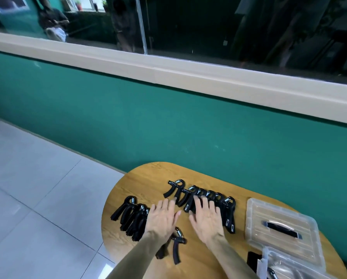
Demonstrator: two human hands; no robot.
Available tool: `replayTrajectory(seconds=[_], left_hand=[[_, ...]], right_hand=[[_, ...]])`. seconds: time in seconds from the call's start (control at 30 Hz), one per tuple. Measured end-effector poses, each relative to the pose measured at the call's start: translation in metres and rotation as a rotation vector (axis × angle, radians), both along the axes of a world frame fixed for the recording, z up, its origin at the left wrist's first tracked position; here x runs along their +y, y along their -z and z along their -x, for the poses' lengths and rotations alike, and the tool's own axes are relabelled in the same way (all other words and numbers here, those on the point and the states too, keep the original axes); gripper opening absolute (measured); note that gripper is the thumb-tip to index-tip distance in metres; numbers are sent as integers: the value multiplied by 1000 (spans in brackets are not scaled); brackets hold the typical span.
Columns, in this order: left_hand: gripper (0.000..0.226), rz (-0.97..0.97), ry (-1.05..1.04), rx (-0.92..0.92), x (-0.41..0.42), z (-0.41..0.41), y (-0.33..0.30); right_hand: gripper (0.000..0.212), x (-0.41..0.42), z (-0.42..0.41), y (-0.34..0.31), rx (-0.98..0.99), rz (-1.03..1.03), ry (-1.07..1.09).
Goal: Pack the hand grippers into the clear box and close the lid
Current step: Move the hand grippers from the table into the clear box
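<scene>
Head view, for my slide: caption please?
Open hands reach over black hand grippers on an oval wooden table.

Teal wall (pixel 168 125) under a cream-silled window (pixel 188 27); pale tiled floor (pixel 37 188); rounded wooden table (pixel 148 178).

No text, brand or number can be read anywhere. Small pale labels on the hand grippers (pixel 227 215) are too blurred.

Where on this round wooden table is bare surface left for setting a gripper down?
Bare wood lies along the far edge of the table and between the right hand and the clear lid. The black hand grippers crowd the middle and left.
</scene>
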State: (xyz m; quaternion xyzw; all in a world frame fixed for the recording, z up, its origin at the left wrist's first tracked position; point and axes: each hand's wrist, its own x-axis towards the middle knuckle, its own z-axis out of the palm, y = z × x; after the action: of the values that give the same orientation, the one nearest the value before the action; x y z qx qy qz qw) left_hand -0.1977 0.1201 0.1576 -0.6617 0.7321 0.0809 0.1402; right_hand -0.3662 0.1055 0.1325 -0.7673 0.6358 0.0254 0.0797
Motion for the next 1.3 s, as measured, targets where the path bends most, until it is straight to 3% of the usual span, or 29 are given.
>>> replayTrajectory(seconds=[0.37,0.63,0.73,0.87,1.07,1.3], left_hand=[[62,-94,13,-19,-35,-83,34],[57,-137,121,64,-73,-163,63],[67,-176,142,83,-73,-195,86],[98,-160,128,114,-71,-222,121],[70,-190,5,134,-89,-237,190],[72,-172,-17,203,-104,-254,274]], right_hand=[[56,-26,-73,24,-28,-51,53],[53,-54,-148,39,-7,-119,215],[53,-60,-171,51,-16,-171,284],[54,-71,-187,74,-23,-236,333],[45,-107,-188,142,-20,-250,346],[54,-156,-186,230,-60,-231,403]])
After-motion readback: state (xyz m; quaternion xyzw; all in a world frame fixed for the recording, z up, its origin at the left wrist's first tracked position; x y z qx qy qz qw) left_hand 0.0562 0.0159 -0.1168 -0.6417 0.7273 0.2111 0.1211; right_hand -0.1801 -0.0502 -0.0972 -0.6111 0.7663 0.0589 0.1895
